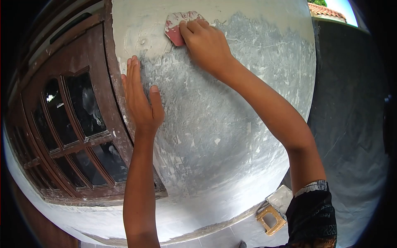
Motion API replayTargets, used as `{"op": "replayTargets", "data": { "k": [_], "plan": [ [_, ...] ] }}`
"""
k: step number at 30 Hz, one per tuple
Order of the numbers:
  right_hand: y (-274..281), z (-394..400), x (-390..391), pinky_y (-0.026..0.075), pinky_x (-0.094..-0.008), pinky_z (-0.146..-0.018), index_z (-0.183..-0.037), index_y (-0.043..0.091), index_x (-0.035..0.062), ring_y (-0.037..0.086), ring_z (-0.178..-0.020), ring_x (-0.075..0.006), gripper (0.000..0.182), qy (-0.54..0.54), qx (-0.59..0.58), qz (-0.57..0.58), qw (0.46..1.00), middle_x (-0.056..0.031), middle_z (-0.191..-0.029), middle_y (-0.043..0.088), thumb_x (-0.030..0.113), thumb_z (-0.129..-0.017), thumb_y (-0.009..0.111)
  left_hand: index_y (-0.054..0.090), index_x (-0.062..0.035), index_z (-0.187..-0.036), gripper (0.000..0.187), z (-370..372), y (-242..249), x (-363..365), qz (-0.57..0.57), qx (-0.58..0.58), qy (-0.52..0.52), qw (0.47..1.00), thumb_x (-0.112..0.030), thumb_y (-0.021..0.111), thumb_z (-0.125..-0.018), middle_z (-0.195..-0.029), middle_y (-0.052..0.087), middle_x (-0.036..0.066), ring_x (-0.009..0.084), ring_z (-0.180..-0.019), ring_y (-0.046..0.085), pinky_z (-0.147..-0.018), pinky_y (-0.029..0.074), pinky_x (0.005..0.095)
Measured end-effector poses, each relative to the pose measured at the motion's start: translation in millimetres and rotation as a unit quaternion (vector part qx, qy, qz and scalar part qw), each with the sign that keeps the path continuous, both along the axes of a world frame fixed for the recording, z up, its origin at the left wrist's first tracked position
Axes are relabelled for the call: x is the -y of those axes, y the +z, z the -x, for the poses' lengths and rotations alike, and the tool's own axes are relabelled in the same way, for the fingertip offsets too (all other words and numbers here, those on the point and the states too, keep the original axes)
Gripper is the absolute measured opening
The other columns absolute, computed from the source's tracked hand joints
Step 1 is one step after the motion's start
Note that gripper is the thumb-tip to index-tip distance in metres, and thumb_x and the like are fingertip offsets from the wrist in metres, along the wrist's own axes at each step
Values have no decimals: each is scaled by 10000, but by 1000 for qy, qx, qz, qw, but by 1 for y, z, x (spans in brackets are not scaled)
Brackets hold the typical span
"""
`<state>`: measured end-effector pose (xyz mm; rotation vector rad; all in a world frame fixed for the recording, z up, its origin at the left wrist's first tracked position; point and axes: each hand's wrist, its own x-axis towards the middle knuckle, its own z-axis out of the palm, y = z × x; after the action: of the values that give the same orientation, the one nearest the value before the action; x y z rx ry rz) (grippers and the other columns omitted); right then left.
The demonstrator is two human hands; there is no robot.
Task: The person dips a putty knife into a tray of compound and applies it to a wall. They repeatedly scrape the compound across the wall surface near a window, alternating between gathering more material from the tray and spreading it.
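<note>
High on the wall, my right hand is closed round a red scraper smeared with pale paste. The scraper lies against the wall near the lower edge of the cream coat, above the patchy grey surface. Lower and to the left, my left hand rests by the wall's edge beside the window frame, its fingers stretched upward and the thumb apart, holding nothing.
A brown wooden window with dark panes fills the left side. On the floor at the lower right stands a yellowish stool. A dark sheet hangs at the right, below a tiled roof.
</note>
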<state>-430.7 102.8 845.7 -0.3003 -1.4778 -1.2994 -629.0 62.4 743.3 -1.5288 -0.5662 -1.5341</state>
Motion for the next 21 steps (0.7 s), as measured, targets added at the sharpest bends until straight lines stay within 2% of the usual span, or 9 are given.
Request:
{"op": "replayTargets", "data": {
  "k": [3,6,9,12,14,15,17,21],
  "plan": [
    [-68,-1,11,559,-320,-663,-1091,642,-66,646,-835,-214,339,-2,41,31,999,-77,-889,608,74,-783,650,359,97,-1490,591,0,0,0,1,-2,-6,1000,-237,431,-1008,-1533,430,275,426,-1478,339,-1213,150,594],
    [-92,-11,25,556,-343,-660,-1121,646,-34,641,-817,-234,377,73,73,58,993,-67,-880,596,52,-755,679,361,97,-1490,589,0,0,1,-2,-8,-7,1000,-232,435,-1007,-1532,432,273,425,-1477,341,-1212,149,594],
    [-36,-35,25,550,-380,-649,-1156,654,33,653,-811,-274,448,83,-15,38,996,-76,-860,612,16,-715,729,365,98,-1488,584,-2,0,1,-7,-8,-2,1000,-219,437,-1003,-1532,432,273,426,-1476,344,-1210,149,600],
    [22,-54,4,558,-402,-664,-1010,638,34,659,-843,-281,278,52,-67,8,996,-72,-880,646,38,-748,729,369,99,-1485,578,-1,0,-1,-8,-10,-1,1000,-207,436,-999,-1534,429,273,427,-1474,346,-1206,150,606],
    [37,-63,-10,558,-398,-715,-1188,672,55,668,-866,-279,420,-7,-77,36,996,-78,-924,666,29,-773,735,365,85,-1496,579,-2,0,-2,-8,-5,6,1000,-246,390,-1021,-1540,427,262,413,-1472,354,-1215,142,588],
    [34,-63,-15,558,-398,-715,-1188,672,55,668,-866,-279,420,-6,-79,36,996,-78,-924,666,29,-773,735,360,71,-1506,584,-2,0,-2,-9,0,13,1000,-284,345,-1043,-1545,424,251,398,-1469,363,-1223,134,570],
    [17,-59,-25,561,-399,-669,-1021,645,19,659,-854,-286,283,-5,-46,17,999,-81,-881,644,8,-742,694,362,70,-1506,583,-1,0,-3,-11,-2,11,1000,-281,347,-1041,-1544,425,249,397,-1470,362,-1224,132,566],
    [-71,-41,-1,562,-361,-658,-1132,644,-36,646,-855,-256,424,20,2,75,997,-88,-880,611,-29,-708,663,362,66,-1507,580,-2,0,0,-1,-4,19,1000,-271,352,-1035,-1545,427,243,392,-1472,361,-1228,126,556]
  ]
}}
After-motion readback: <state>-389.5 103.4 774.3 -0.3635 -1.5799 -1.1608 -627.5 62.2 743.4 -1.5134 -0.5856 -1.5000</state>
